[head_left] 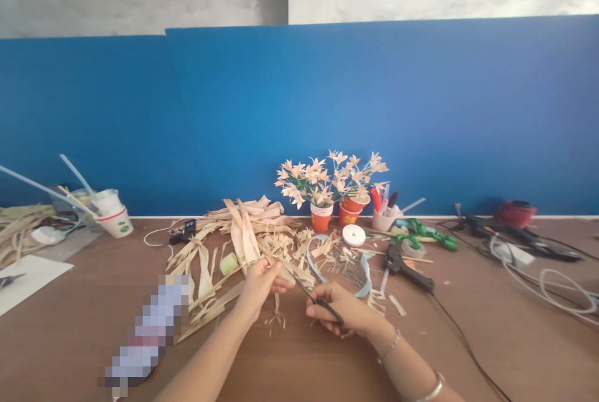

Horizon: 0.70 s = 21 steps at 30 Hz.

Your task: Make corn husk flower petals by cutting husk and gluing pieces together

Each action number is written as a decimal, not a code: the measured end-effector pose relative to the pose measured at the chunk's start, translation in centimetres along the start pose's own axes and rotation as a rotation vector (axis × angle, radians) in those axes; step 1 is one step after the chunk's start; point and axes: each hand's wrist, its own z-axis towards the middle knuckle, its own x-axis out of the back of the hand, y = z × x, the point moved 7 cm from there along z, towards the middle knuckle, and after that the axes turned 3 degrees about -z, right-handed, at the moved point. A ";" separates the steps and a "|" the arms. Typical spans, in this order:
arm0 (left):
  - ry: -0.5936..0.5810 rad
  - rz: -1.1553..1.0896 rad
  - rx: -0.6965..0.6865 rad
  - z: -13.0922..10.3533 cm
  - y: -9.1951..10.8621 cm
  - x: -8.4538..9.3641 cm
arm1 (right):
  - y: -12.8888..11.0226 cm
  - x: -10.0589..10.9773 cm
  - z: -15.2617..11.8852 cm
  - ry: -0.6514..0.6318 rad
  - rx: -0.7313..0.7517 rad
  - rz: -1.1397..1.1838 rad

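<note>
My left hand (263,281) is closed in a pinch on a pale dried husk strip (246,233), whose wide part rises toward the husk pile. In my right hand (337,309) is a pair of black-handled scissors (302,288), fingers wrapped round the handles. The blades point up and left and reach the fingertips of my left hand. Thin husk scraps (277,317) lie on the table just below my hands. A light blue ribbon (365,274) curls beyond my right hand.
Husk flowers (318,177) stand in red paper cups (321,221) behind the scraps. A white spool (354,235), a black glue gun (407,269) with its cord and green ribbon (423,233) lie to the right. A white cup (115,222) stands left. A blue panel (374,96) bounds the table.
</note>
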 end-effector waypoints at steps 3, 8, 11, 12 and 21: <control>-0.006 0.002 0.001 0.1 -0.1 0.1 | 0.1 0.0 0.0 0.001 -0.005 0.010; -0.014 0.045 -0.017 0.0 0.3 0.1 | 0.4 0.0 0.0 -0.014 -0.009 0.004; -0.037 0.073 -0.026 -0.1 0.7 0.0 | 0.3 0.0 0.0 -0.029 -0.007 -0.010; -0.047 0.082 -0.025 -0.1 0.8 -0.1 | 0.3 0.0 0.0 -0.035 -0.008 -0.010; -0.081 0.154 -0.036 0.3 0.7 0.1 | 0.8 0.1 -0.2 -0.053 -0.030 -0.043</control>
